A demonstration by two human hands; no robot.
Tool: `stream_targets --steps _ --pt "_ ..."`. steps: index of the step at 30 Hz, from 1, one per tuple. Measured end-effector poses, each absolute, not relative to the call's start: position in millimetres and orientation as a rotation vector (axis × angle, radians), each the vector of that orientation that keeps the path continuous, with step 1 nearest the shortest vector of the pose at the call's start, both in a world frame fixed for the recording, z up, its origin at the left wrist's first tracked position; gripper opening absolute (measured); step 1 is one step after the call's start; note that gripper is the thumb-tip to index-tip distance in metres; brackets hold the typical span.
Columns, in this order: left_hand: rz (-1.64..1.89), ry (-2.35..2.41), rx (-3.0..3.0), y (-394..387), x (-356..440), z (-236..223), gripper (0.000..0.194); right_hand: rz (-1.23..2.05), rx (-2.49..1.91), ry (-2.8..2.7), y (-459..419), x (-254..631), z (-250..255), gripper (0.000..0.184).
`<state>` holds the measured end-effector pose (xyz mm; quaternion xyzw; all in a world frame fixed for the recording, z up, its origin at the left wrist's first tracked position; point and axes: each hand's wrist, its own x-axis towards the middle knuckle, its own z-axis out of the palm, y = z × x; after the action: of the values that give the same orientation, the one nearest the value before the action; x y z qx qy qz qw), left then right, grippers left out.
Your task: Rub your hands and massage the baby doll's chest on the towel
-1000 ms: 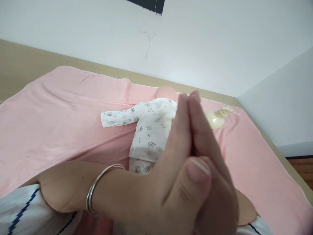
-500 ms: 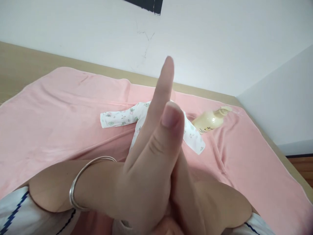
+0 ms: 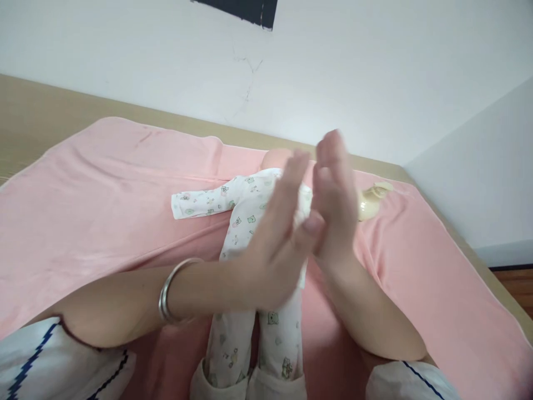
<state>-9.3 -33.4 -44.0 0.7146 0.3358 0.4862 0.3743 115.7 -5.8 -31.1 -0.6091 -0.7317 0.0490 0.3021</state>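
My left hand [image 3: 278,244], with a silver bangle [image 3: 165,294] on its wrist, is held up with fingers stretched out. My right hand [image 3: 338,208] faces it, fingers also straight, and the palms meet or nearly meet low down. No object shows between them; both are blurred. Beneath lies what looks like a baby doll [image 3: 275,159] on its back, its head partly hidden behind my fingers. It wears a white patterned top [image 3: 241,222] and matching trousers [image 3: 233,344]. A pale yellow pump bottle [image 3: 370,205] lies right of it, partly covered by my right hand.
A pink blanket [image 3: 125,183] is spread under the doll over a light wooden surface [image 3: 37,105]. A white wall [image 3: 145,50] rises behind it and another stands at the right. A dark patch [image 3: 245,10] is on the wall at the top.
My hands have come down and away from my body, to the right, and their fingertips have parted slightly. More of the doll's body and legs now shows; the bottle is more covered.
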Motion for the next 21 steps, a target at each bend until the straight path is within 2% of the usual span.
stream_targets --steps 5,10,18,21 --pt "1.311 1.314 1.535 55 -1 -79 0.052 0.384 -1.495 -1.647 40 109 -81 0.053" --pt "1.302 1.414 1.640 79 2 -108 0.045 0.405 -1.477 -1.583 53 110 -98 0.044" --pt "1.242 1.459 1.882 73 -11 -131 0.038 0.312 -1.500 -1.877 55 131 -104 0.051" --pt "1.175 1.448 1.933 74 -15 -135 0.040 0.241 -1.652 -1.975 50 138 -106 0.059"
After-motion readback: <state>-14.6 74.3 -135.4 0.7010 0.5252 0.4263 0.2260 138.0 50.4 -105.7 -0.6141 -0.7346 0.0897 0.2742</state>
